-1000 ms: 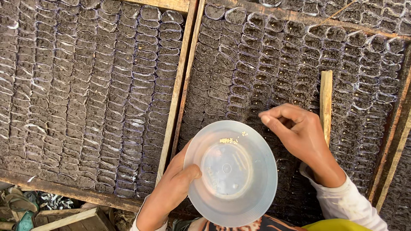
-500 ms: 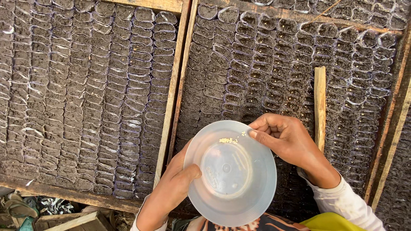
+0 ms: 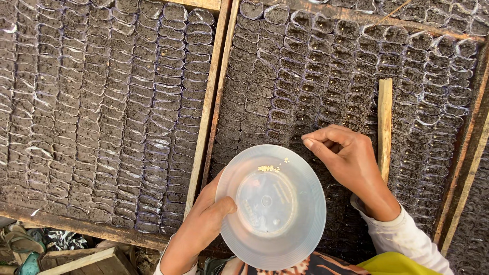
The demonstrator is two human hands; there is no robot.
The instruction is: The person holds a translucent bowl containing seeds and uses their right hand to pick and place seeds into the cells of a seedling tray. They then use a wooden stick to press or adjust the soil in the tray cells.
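My left hand (image 3: 201,231) holds a translucent plastic bowl (image 3: 272,206) by its rim, thumb inside. A small cluster of pale seeds (image 3: 270,167) lies at the bowl's far edge. My right hand (image 3: 344,155) hovers just right of the bowl, fingertips pinched together over the soil-filled seedling bags (image 3: 310,97) in the right wooden frame. Whether a seed sits between the fingertips I cannot tell. Tiny pale seeds show on several bags near the hand.
A thin wooden stick (image 3: 385,127) lies upright across the bags right of my right hand. A second bed of soil bags (image 3: 97,112) fills the left, parted by wooden rails (image 3: 211,102). Sandals and scrap wood (image 3: 30,252) lie at the lower left.
My right hand has moved down and left, from the bags beside the stick toward the bowl's rim. The bowl and my left hand have stayed in place.
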